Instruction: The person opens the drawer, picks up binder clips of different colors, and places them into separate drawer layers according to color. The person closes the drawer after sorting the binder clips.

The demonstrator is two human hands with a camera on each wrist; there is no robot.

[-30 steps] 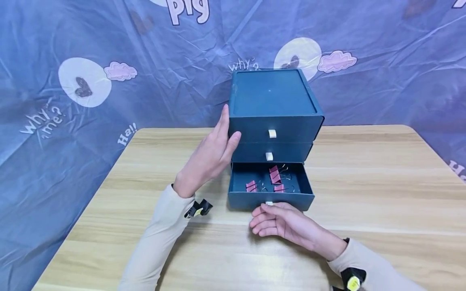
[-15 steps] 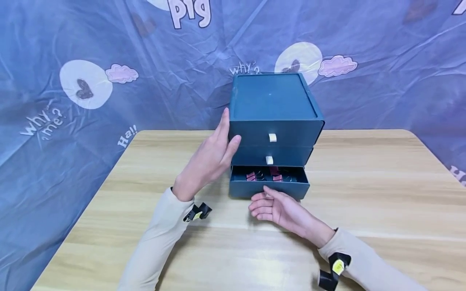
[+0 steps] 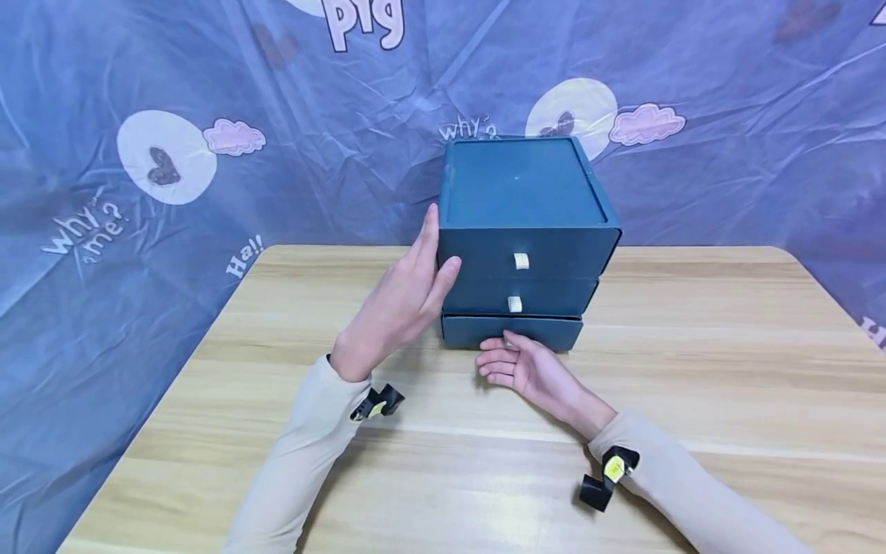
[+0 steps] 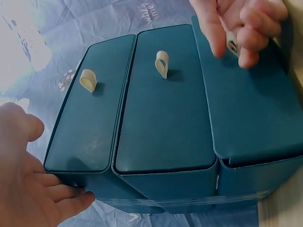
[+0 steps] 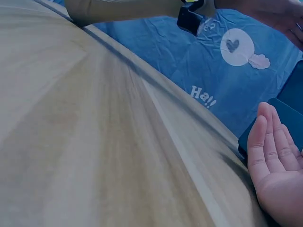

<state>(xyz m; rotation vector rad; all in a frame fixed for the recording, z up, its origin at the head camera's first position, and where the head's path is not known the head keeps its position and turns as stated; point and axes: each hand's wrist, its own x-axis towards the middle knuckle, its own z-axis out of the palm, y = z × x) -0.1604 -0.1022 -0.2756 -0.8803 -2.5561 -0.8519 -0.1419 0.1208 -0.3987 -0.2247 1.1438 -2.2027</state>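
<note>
A dark teal cabinet [image 3: 515, 185] of stacked drawers stands on the table, each front carrying a small pale loop tab. My left hand [image 3: 398, 296] lies against the cabinet's left side, its fingers straight along the wall and the thumb at the front edge. At the bottom drawer [image 3: 467, 331], my right hand [image 3: 529, 373] touches the front with its fingers loosely extended. In the left wrist view, the bottom tab [image 4: 232, 43] shows between the right thumb and fingers, not pinched. That drawer front protrudes slightly past its frame. The pink binder clips inside are hidden now.
The pale wooden table [image 3: 228, 385] spreads around the cabinet. Behind it hangs a blue printed cloth [image 3: 332, 146]. A black camera mount sits on each sleeve, such as the one on the right wrist [image 3: 609, 477].
My right hand has moved forward, away from me, and the bottom drawer has slid in from well out to nearly closed, covering the pink binder clips. My left hand has stayed on the cabinet's side.
</note>
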